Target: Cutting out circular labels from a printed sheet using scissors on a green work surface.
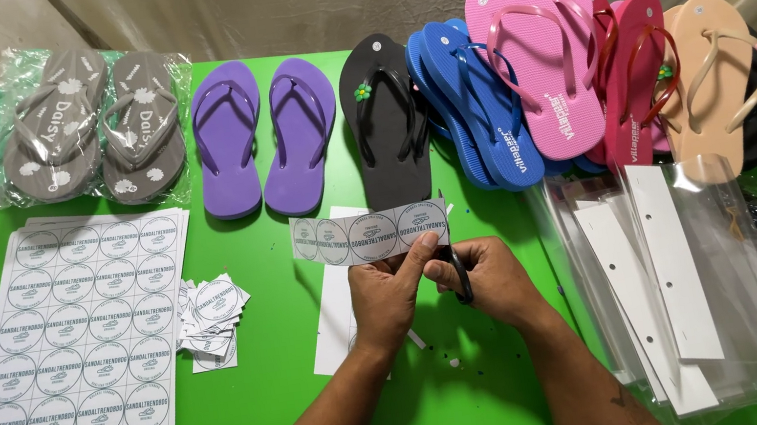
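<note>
Left hand point(387, 290) pinches label strip point(370, 235) above table point(277, 404) | right hand point(491, 276) grips scissors point(458, 270) at strip's right end | done: small pile of cut labels point(211, 317) | left: strip's four labels, full sheet point(71, 344) uncut; flip-flops point(386, 123) unbagged, bags point(684, 278) waiting.

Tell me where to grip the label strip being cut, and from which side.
Grip the label strip on its free left end, coming from the left. The left hand pinches its lower edge near the right end, and the scissors in the right hand work there.
</note>
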